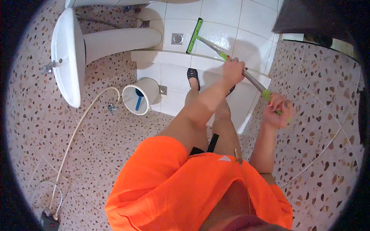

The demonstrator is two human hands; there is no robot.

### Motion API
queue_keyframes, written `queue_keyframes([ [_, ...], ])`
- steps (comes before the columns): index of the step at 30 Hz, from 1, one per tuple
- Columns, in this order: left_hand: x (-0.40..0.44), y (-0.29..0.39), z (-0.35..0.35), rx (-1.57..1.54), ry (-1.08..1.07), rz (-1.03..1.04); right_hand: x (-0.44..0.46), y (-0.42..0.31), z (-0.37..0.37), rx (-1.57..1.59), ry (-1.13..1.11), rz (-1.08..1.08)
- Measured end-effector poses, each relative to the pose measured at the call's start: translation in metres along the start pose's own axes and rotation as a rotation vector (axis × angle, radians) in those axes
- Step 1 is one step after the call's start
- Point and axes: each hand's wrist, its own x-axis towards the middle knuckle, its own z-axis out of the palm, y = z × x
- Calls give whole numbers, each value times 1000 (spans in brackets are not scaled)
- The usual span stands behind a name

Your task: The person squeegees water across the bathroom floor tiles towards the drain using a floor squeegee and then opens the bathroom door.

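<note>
A floor squeegee (212,46) with a green blade head and a metal handle reaches across the white tiled floor. My left hand (233,72) is wrapped round the middle of its handle, just below a green sleeve. Farther back, my right hand (279,110) grips the green end of the handle. The blade rests on the tiles just right of a square floor drain (177,39). Both arms stretch out from an orange shirt.
A white washbasin (68,57) with its pedestal stands at the left. Below it are a white bucket (148,92) holding a blue dipper (138,101), a hose (79,125) and a second drain (163,90). A low tiled step crosses before my feet. Speckled walls flank both sides.
</note>
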Motion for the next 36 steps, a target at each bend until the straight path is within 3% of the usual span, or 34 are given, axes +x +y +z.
queue_keyframes([
  [5,-2,-15,-15,20,-86,12,-10,9,15,-20,35,17],
  [8,-5,-29,-19,104,-17,40,-19,12,25,-35,17,67],
  [11,-7,-45,-24,174,-57,144,-26,18,34,-66,-18,41],
  [15,-11,-53,-35,148,-106,135,-37,23,45,-35,12,-30],
  [20,-10,-66,-46,-26,136,76,-22,19,64,-88,-214,2],
  [22,-2,-50,-53,-71,250,-7,3,22,66,-88,-492,-30],
  [23,2,-40,-59,-112,361,-97,16,20,69,-24,-431,-63],
  [27,6,9,-82,-341,485,-114,59,-12,94,34,-223,-17],
  [29,11,16,-86,-381,605,-146,79,-16,104,114,-485,32],
  [32,6,-7,-88,-503,648,-296,87,8,134,123,-632,150],
  [34,2,-36,-83,-420,666,-317,83,36,151,161,-638,277],
  [36,-2,-53,-87,-411,718,-415,72,58,166,158,-624,240],
])
